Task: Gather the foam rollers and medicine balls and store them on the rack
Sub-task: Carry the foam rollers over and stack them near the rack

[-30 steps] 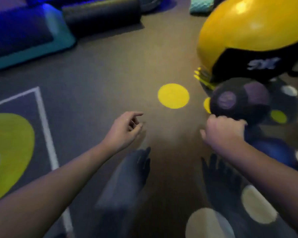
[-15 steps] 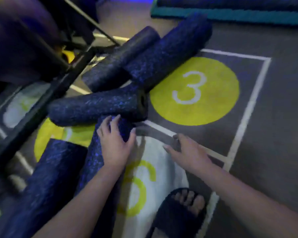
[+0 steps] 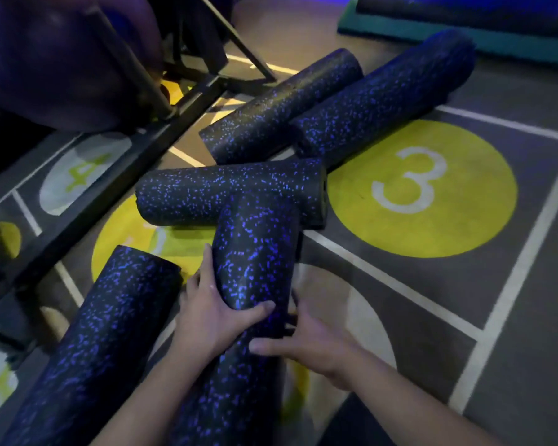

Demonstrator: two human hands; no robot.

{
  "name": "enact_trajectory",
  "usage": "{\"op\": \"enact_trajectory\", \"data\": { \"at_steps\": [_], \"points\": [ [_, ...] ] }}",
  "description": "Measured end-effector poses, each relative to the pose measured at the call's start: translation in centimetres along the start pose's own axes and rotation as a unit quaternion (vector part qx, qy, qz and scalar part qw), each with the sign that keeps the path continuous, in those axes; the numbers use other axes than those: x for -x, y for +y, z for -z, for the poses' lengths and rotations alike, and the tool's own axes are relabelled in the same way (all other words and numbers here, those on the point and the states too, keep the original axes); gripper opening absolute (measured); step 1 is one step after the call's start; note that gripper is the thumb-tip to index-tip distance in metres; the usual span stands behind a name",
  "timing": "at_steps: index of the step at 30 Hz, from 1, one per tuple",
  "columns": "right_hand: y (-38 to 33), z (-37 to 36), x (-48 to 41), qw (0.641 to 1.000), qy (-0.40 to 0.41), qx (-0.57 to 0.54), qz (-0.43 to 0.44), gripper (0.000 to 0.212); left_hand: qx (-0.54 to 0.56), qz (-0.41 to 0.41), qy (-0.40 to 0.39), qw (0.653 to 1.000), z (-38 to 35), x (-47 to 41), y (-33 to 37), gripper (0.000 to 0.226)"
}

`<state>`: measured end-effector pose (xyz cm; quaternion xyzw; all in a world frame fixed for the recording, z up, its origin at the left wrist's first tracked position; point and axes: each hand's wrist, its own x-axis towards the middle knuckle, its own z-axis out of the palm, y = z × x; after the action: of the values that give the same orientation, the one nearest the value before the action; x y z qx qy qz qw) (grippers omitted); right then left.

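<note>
Several black foam rollers with blue specks lie in a heap on the floor. My left hand (image 3: 216, 313) grips one long roller (image 3: 255, 262) from its left side, thumb across its top. My right hand (image 3: 310, 342) holds the same roller from the right, fingers tucked under it. That roller's far end leans on a shorter roller (image 3: 226, 191) lying crosswise. Two more rollers (image 3: 281, 104) (image 3: 384, 94) lie side by side beyond it. Another thick roller (image 3: 91, 346) lies at the lower left.
A black metal rack frame (image 3: 110, 175) runs diagonally at the left, with a large dark ball (image 3: 45, 59) on it. The floor has painted circles with the numbers 3 (image 3: 422, 188) and 4 (image 3: 81, 172). A teal-edged mat (image 3: 464, 37) lies at the top right.
The view swung from the balls on the floor to the roller heap. My left hand went from resting on the long roller to gripping it, and my right hand came in under it.
</note>
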<state>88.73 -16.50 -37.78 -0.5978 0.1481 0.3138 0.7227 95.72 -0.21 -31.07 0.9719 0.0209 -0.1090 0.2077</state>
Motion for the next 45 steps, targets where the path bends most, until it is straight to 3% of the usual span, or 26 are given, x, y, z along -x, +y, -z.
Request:
{"op": "enact_trajectory", "data": {
  "at_steps": [2, 6, 10, 12, 15, 17, 18, 21, 23, 25, 29, 32, 35, 39, 43, 45],
  "points": [
    [0.0, 0.7, 0.5, 0.993, 0.023, -0.100, 0.055, 0.138, 0.110, -0.066, -0.006, 0.992, 0.3, -0.5, 1.0, 0.142],
    [-0.7, 1.4, 2.0, 0.958, 0.104, -0.238, 0.119, 0.127, 0.159, -0.161, -0.039, 0.973, 1.1, -0.2, 4.2, 0.129],
    [-1.6, 4.6, 3.9, 0.924, 0.291, -0.177, 0.172, 0.132, 0.283, -0.224, -0.098, 0.928, 0.6, -2.2, 8.2, 0.085],
    [-2.3, 7.8, 3.8, 0.906, 0.346, -0.143, 0.198, 0.137, 0.251, -0.257, -0.095, 0.928, -1.5, -3.9, 10.7, 0.071],
    [-3.5, 12.2, 3.6, 0.881, 0.392, -0.183, 0.193, 0.135, 0.121, -0.356, -0.062, 0.925, -4.7, -7.2, 14.5, 0.062],
    [-3.5, 14.7, 4.0, 0.870, 0.407, -0.199, 0.194, 0.131, -0.045, -0.437, 0.011, 0.898, -5.5, -10.8, 16.6, 0.075],
    [-3.2, 15.8, 4.2, 0.864, 0.419, -0.206, 0.191, 0.130, -0.130, -0.434, 0.025, 0.891, -5.2, -12.5, 17.5, 0.095],
    [-2.3, 18.6, 5.2, 0.851, 0.443, -0.221, 0.174, 0.131, -0.321, -0.304, -0.062, 0.895, -3.3, -17.0, 18.3, 0.163],
    [-1.6, 19.8, 6.0, 0.845, 0.452, -0.237, 0.159, 0.132, -0.392, -0.242, -0.119, 0.880, -2.9, -18.5, 17.9, 0.178],
    [-1.1, 20.7, 6.8, 0.839, 0.463, -0.241, 0.156, 0.130, -0.398, -0.226, -0.117, 0.881, -3.5, -18.7, 17.5, 0.178],
    [-0.1, 22.2, 8.6, 0.831, 0.481, -0.235, 0.151, 0.124, -0.404, -0.300, -0.045, 0.863, -5.1, -16.4, 18.0, 0.164],
    [0.2, 23.9, 10.8, 0.817, 0.503, -0.234, 0.159, 0.120, -0.363, -0.385, -0.033, 0.848, -6.4, -13.1, 22.7, 0.151],
    [0.3, 27.0, 14.6, 0.772, 0.571, -0.230, 0.158, 0.130, -0.278, -0.418, -0.012, 0.865, -8.7, -8.9, 29.2, 0.145],
    [2.7, 31.3, 21.6, 0.711, 0.644, -0.255, 0.120, 0.137, -0.187, -0.390, -0.083, 0.898, -13.0, -3.5, 36.2, 0.143],
    [6.1, 32.4, 29.7, 0.682, 0.691, -0.230, 0.068, 0.106, -0.139, -0.426, -0.142, 0.883, -18.4, 3.7, 42.8, 0.138],
    [8.2, 32.8, 32.8, 0.675, 0.700, -0.224, 0.065, 0.104, -0.141, -0.451, -0.143, 0.870, -21.0, 7.6, 45.9, 0.132]
  ]
}}
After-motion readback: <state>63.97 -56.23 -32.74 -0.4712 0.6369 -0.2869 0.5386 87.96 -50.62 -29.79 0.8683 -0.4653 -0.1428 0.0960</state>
